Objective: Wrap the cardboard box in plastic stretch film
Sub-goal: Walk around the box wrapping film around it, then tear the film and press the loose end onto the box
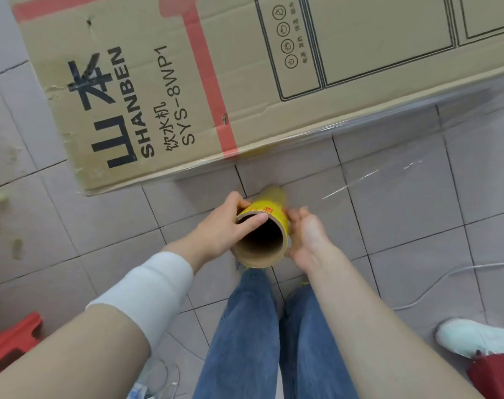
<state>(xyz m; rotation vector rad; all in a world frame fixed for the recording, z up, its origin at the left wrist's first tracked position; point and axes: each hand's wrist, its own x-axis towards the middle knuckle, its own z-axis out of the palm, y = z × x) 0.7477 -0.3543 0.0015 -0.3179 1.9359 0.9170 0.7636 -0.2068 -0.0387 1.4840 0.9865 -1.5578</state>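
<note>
Both hands grip film roll [262, 228]: left hand [224, 226] fingers curled over core rim, right hand [304, 236] cupping side, likely steadying unwinding. Film [389, 156] stretches beyond fingertips to cardboard box [216, 82] on floor.

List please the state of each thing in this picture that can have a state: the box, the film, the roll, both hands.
Large brown cardboard box: closed, sealed with red tape, partly wrapped.
Clear plastic stretch film: pulled out, stretched from roll to box.
Yellow film roll on cardboard tube: held upright, hollow end toward the camera.
Left hand: gripping the roll, thumb across the rim.
Right hand: gripping the roll's side.
White cable: lying loose on the floor.
</note>
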